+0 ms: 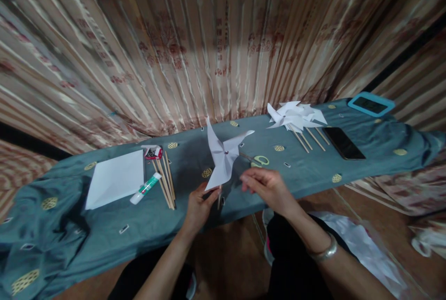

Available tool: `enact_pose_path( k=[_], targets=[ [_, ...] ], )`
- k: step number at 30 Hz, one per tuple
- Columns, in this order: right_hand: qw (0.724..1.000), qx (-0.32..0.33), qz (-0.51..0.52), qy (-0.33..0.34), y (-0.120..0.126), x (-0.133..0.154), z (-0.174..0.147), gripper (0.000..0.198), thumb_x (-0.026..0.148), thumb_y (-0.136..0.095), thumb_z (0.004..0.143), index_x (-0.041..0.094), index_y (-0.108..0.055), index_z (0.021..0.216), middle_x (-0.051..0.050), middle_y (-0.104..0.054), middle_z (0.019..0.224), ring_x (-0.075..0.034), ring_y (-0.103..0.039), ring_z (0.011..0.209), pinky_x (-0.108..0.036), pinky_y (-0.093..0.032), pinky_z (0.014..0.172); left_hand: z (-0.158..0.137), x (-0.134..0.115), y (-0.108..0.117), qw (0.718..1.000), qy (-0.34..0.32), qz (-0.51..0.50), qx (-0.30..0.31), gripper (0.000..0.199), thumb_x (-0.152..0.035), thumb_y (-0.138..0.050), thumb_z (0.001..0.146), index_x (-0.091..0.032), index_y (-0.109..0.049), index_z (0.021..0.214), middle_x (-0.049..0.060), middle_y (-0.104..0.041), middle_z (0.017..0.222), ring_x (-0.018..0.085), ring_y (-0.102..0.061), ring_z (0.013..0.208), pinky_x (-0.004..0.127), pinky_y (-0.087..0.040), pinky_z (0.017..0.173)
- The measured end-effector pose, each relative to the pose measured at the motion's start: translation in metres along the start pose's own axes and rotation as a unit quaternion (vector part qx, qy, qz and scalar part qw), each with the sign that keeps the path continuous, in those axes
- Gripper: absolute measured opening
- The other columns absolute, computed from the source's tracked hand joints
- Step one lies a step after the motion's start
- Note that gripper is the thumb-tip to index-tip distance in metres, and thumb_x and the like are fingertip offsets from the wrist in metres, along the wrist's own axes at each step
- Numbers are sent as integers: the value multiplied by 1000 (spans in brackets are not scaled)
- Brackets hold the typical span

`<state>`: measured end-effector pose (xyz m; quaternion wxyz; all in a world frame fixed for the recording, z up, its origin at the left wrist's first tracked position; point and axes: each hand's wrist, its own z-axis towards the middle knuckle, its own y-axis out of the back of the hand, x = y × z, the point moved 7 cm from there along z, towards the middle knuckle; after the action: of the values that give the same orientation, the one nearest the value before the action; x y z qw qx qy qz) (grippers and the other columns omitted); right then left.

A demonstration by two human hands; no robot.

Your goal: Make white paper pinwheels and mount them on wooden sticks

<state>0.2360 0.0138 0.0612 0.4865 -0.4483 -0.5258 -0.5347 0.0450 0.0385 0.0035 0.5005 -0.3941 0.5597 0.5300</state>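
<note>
A white paper pinwheel (219, 156) stands upright over the near side of the table, a small metal pin at its centre. My left hand (200, 207) is closed around its wooden stick just below the blades. To the right of it, my right hand (268, 188) hovers apart from the paper, fingers bent together and slightly blurred, with nothing visible in them. Behind that hand lie scissors (259, 160) with pale green handles, their blades partly hidden by the pinwheel.
On the left lie white paper sheets (116, 179), a glue stick (145, 189), several wooden sticks (166, 181) and a small red-and-clear packet (153, 152). To the right are several pinwheels (296, 115), a black phone (344, 143) and a blue-framed device (371, 104). A curtain (216, 44) hangs behind the cloth-covered table (306, 170).
</note>
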Motion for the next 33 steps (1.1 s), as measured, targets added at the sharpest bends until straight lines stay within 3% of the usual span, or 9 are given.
enact_pose_path(
  k=[2, 4, 7, 10, 14, 19, 26, 33],
  targets=[
    [996, -82, -22, 13, 26, -4, 9, 33, 51, -64, 81, 19, -68, 79, -4, -72, 66, -14, -62, 58, -26, -49, 58, -1, -2, 0, 1000, -4, 8, 11, 19, -37, -70, 74, -19, -78, 75, 5, -74, 77, 20, -67, 74, 30, -51, 72],
    [989, -138, -43, 30, 43, -9, 17, 32, 50, -68, 78, 20, -70, 91, -7, -76, 84, -19, -69, 75, -31, -54, 70, -2, -5, -2, 999, -12, 11, 30, 19, -36, -69, 75, -19, -77, 73, 4, -72, 74, 18, -65, 71, 28, -50, 70],
    [986, -148, -55, 44, 46, -16, 27, 39, 42, -71, 74, 23, -66, 108, -8, -75, 106, -22, -69, 97, -36, -54, 85, -4, -8, -6, 998, -17, 3, 52, 18, -35, -69, 76, -19, -77, 72, 4, -71, 74, 17, -63, 69, 26, -49, 68],
    [989, -132, -52, 51, 39, -18, 37, 43, 37, -71, 74, 24, -63, 115, -6, -74, 111, -22, -68, 103, -37, -52, 89, -6, -8, -9, 998, -10, -5, 69, 17, -34, -70, 75, -19, -77, 70, 4, -71, 74, 16, -62, 68, 25, -48, 66],
    [992, -116, -40, 31, 34, -21, 44, 37, 37, -70, 73, 23, -66, 108, -4, -76, 95, -20, -68, 88, -37, -51, 84, -6, -9, -10, 997, -6, -7, 76, 18, -35, -71, 74, -18, -78, 74, 5, -71, 75, 18, -63, 71, 26, -48, 67],
    [992, -96, 71, -28, 28, -28, 39, 43, 40, -81, 61, 21, -69, 97, 0, -73, 73, -17, -66, 69, -31, -52, 68, -4, -6, -6, 998, -6, -3, 61, 19, -36, -69, 77, -19, -78, 74, 5, -72, 75, 18, -65, 73, 28, -49, 71],
    [983, -45, 157, -79, 3, -22, 28, 41, 47, -88, 51, 21, -70, 77, 1, -71, 69, -13, -63, 60, -26, -53, 56, -5, -1, -4, 999, -14, -9, 31, 17, -34, -69, 75, -21, -79, 82, 5, -75, 80, 18, -67, 76, 28, -52, 74],
    [975, -48, 189, -104, 3, -20, 26, 41, 46, -89, 52, 19, -72, 78, 3, -68, 63, -9, -60, 53, -23, -54, 54, -4, -7, 1, 1000, -21, -8, 12, 16, -33, -70, 74, -21, -78, 81, 5, -76, 86, 19, -69, 81, 29, -53, 77]
  ],
)
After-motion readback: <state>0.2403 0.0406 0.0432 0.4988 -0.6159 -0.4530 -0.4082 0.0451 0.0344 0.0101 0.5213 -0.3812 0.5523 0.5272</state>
